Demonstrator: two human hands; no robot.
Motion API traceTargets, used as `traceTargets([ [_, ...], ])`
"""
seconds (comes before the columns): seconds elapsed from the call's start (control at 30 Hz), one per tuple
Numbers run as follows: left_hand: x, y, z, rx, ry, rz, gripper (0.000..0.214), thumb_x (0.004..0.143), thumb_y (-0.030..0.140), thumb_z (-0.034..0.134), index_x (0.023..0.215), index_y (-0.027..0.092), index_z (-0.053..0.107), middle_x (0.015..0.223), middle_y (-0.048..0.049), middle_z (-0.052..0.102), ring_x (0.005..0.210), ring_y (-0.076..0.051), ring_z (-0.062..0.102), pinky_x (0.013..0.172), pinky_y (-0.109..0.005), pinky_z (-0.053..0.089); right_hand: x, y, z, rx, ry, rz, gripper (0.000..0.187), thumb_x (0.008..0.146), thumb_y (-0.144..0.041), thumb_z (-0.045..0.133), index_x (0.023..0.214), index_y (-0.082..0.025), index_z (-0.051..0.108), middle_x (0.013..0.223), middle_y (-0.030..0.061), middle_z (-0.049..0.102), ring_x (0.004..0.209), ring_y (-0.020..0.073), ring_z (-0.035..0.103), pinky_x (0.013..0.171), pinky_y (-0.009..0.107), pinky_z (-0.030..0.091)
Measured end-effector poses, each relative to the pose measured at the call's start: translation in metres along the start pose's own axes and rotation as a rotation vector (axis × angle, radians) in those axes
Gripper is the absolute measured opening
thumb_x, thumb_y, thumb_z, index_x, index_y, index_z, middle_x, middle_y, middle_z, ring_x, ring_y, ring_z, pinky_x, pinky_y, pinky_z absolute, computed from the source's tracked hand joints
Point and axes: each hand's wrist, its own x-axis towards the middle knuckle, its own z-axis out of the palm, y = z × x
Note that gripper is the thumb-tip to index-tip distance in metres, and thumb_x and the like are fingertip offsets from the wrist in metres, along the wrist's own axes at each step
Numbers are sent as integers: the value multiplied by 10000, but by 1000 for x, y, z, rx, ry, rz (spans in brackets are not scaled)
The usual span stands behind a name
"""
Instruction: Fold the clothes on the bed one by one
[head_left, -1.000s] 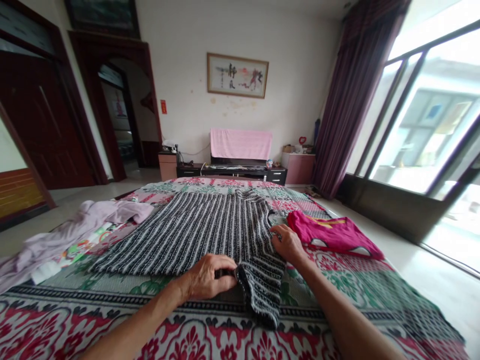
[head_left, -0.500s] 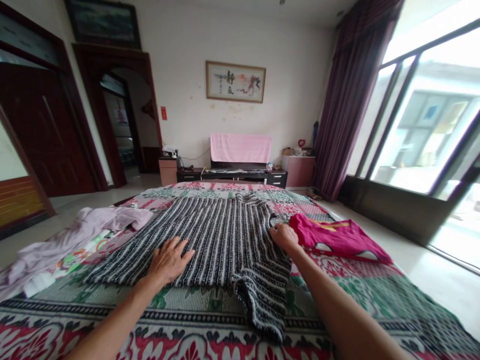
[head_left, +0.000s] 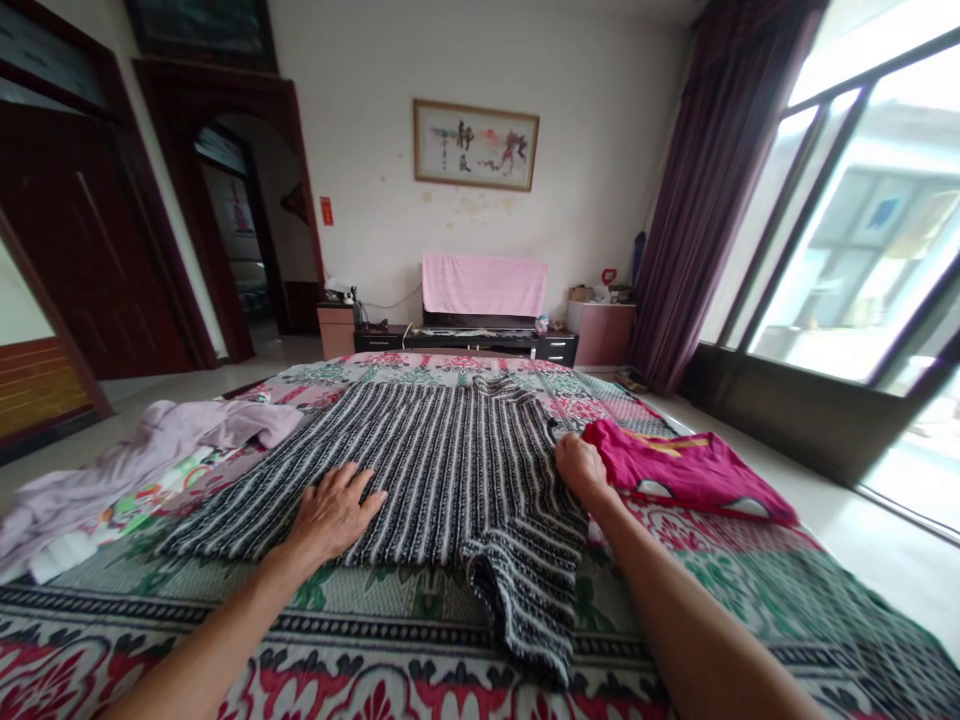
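A black-and-white striped knit top (head_left: 435,470) lies spread on the patterned bedcover (head_left: 360,640), its neckline toward the right and one short sleeve toward me. My left hand (head_left: 337,512) rests flat on the body of the top, fingers spread. At the neckline, my right hand (head_left: 581,468) is closed on the edge of the striped top; its fingertips are mostly hidden. Just beyond that hand lies a folded magenta garment (head_left: 697,472) with yellow and white parts.
On the left lie a pale lilac garment (head_left: 172,440) and a white printed cloth (head_left: 150,500). Beyond the bed stands a low black cabinet (head_left: 375,342) with a pink cloth (head_left: 484,284) over a screen. Purple curtains (head_left: 720,200) hang beside large windows at right.
My right hand has closed at the neckline and shifted slightly right, drawing that edge a little. My left hand stays flat on the top. The view has tilted down slightly.
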Motion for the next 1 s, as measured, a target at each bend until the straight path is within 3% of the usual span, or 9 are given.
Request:
traceTargets([
  [0.13,0,-1,-1,-7,-8,-6,478,883,486,369,1244,231,552,1381,-133,471,1284,-318,391,991,-530,342,0,3,4,-35,11,-19,277,866,-334,443,953,-173,652,936,133,684,872,245,650,659,292,439],
  [0.23,1,0,-6,-47,35,22,481,878,471,390,1239,206,564,1369,-140,485,1274,-309,423,1008,-501,366,-2,0,4,-27,73,-131,263,853,-328,472,989,-183,644,1019,120,650,862,220,630,653,277,427],
  [0.4,-1,27,-21,-275,127,369,419,824,241,462,1219,188,589,1362,-100,509,1246,-235,479,1068,-381,377,-10,-16,1,140,176,-483,242,861,-206,433,957,-197,655,943,71,642,846,172,597,749,251,417],
  [0.53,-15,64,-34,-426,-38,624,511,736,133,516,1233,234,579,1389,-48,494,1284,-215,446,1087,-385,369,-13,-21,10,213,33,-665,218,822,-167,464,896,-193,667,885,42,659,796,149,597,771,230,416],
  [0.63,-25,81,-40,-464,-160,715,509,712,211,616,1220,231,590,1366,-67,519,1278,-248,450,1076,-425,377,-12,-17,18,222,1,-654,215,814,-180,473,879,-193,677,876,38,664,791,149,602,768,229,419],
  [0.73,-30,88,-39,-467,-180,730,472,724,295,655,1189,225,619,1329,-86,548,1253,-261,471,1059,-437,387,-10,-14,22,223,2,-627,217,802,-185,479,875,-190,684,881,39,664,787,149,604,762,227,420],
  [0.87,-30,90,-32,-469,-128,768,321,850,230,507,1129,250,665,1256,-62,599,1214,-208,504,1048,-386,395,-8,-14,24,223,5,-613,217,795,-185,481,871,-197,685,883,33,665,790,144,602,765,221,419],
  [1.0,-29,91,-24,-455,-85,801,331,899,232,423,1107,246,680,1224,-65,611,1190,-199,516,1031,-371,406,-8,-15,23,230,-10,-638,219,787,-188,484,864,-194,690,883,37,673,794,151,608,767,228,424],
])
